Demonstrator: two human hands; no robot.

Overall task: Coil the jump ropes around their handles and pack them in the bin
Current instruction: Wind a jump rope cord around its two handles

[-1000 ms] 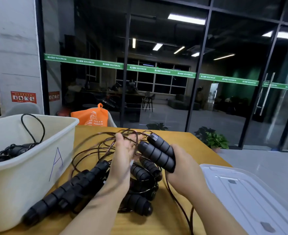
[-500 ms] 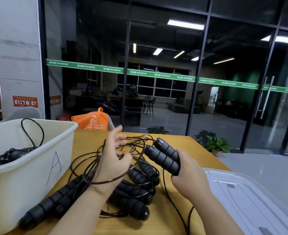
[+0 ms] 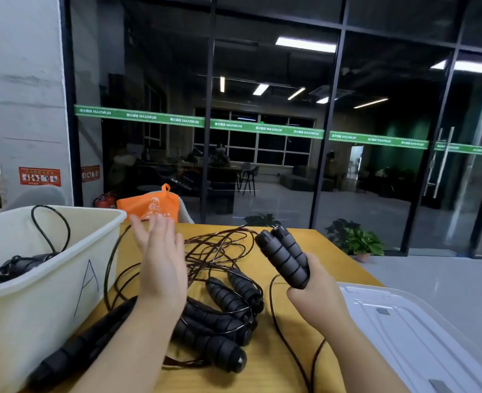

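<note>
The near scene was evenly and fairly brightly lit from overhead, while the room behind the glass wall [image 3: 276,137] stayed dim, broken only by ceiling strip lights [image 3: 305,44] at 12 and 2 o'clock and faint reflections in the panes. Motion blur smeared the fingertips of the left hand [image 3: 160,262] and made them ghostly; the right hand [image 3: 316,296] was sharper. Wide-angle distortion bowed the pillar at 9 o'clock and the door frames at 3 o'clock, and shadows on the table [image 3: 327,251] were soft and short.
</note>
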